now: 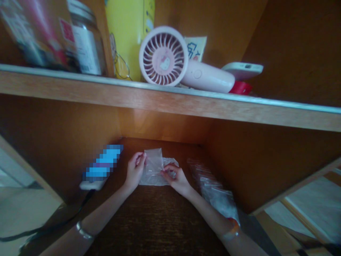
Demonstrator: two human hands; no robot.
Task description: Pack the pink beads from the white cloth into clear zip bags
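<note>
A small clear plastic bag (pixel 153 160) is held up between my two hands. My left hand (pixel 135 170) pinches its left edge near the top. At its lower right edge, the fingertips of my right hand (pixel 176 176) are closed on it. Beneath it, a larger translucent plastic sheet or bag (pixel 153 180) lies on the brown wooden surface (pixel 157 217). To the right, several clear zip bags (pixel 217 192) lie overlapping in a row, partly behind my right forearm.
At the left, a phone with a blurred screen (pixel 103 163) leans on a pale block with a black cable. Above, a shelf edge (pixel 170 99) crosses the view, bearing a pink handheld fan (pixel 163 57), a jar (pixel 86 42), a yellow object (pixel 128 32) and a white device (pixel 243 69).
</note>
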